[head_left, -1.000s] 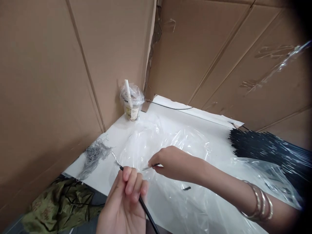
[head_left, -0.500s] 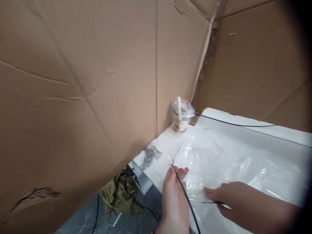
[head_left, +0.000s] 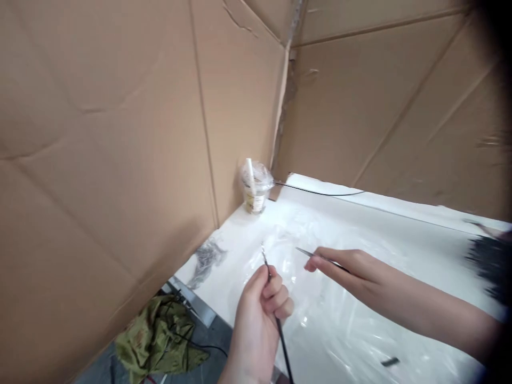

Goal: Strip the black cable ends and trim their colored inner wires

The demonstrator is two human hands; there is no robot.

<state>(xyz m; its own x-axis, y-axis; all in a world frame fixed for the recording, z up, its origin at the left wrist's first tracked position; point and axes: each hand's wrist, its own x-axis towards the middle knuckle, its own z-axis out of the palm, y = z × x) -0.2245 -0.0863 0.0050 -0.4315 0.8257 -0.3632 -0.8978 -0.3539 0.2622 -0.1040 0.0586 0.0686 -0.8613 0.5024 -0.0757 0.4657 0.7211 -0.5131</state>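
Note:
My left hand is closed around a black cable, which runs down out of view at the bottom edge. Above the thumb, the cable's end is bare and shows thin, pale silvery strands. To the right, my right hand pinches slim pointed tweezers, their tip aimed left towards the cable end but apart from it. Both hands are above a white surface covered with clear plastic film.
A lidded plastic cup with a straw stands in the cardboard corner. Cardboard walls rise at left and back. A bundle of black pieces lies at right, a small black scrap nearer. Olive cloth lies below left.
My left fingers have curled tighter round the cable, which now points more upright. My right hand has risen, bringing the tweezers towards the cable end. The view has shifted right.

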